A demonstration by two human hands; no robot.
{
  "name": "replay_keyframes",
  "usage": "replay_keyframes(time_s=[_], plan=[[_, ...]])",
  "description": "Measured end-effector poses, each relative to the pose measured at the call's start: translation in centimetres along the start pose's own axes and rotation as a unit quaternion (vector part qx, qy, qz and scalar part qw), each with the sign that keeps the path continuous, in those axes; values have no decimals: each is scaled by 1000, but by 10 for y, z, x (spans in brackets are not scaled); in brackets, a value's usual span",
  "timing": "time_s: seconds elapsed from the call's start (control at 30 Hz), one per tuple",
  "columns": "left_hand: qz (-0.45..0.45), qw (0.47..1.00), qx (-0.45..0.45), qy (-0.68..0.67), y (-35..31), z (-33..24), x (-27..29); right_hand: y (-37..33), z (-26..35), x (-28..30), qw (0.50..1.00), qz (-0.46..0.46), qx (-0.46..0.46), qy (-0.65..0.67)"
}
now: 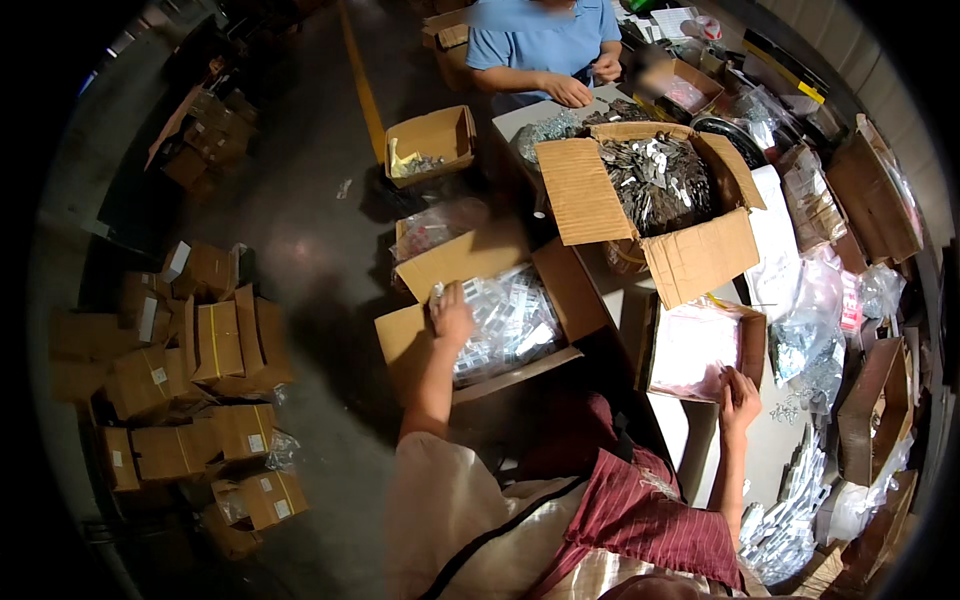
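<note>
My left hand [452,317] is over the left side of an open cardboard box [405,345] filled with small clear-and-white packets [510,320]. Its fingers are curled together, and a small pale thing shows at their tips; what it is I cannot make out. On the table, my right hand [738,402] reaches over the near edge of a shallow carton [753,345]. Thumb and fingers pinch at the pinkish clear plastic bags [692,345] lying in it. Beyond that carton stands a larger open box [585,190] heaped with dark flat metal pieces [655,190] and some white ones.
Across the table a person in a blue shirt [545,45] works with both hands. Long silvery packets [785,525] and loose metal parts [785,410] lie at the right. A small carton [430,150] stands beside the table, and stacked cardboard boxes [190,440] fill the left floor.
</note>
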State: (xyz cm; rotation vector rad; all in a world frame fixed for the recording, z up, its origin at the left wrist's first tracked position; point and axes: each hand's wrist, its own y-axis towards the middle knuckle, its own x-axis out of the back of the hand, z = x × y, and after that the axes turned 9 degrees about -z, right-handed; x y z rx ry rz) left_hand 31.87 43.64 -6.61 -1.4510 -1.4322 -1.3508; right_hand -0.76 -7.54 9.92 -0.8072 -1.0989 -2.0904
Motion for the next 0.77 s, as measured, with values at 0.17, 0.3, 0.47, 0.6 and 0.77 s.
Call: replay_keyframes(time_s=[0.17,0.3,0.47,0.6,0.77], plan=[[-10,995,-4,99,17,-1,-10,0,4,2,1000,-18,-9,8],[58,997,-53,20,22,-19,11,4,9,4,1000,3,-28,-1],[9,987,-77,-144,34,-24,27,8,21,7,1000,-8,-12,-19],[-30,984,-111,-136,48,-46,44,7,26,6,999,-29,-9,-13],[-30,984,-119,-128,48,-53,22,3,15,4,1000,-28,-6,-7]])
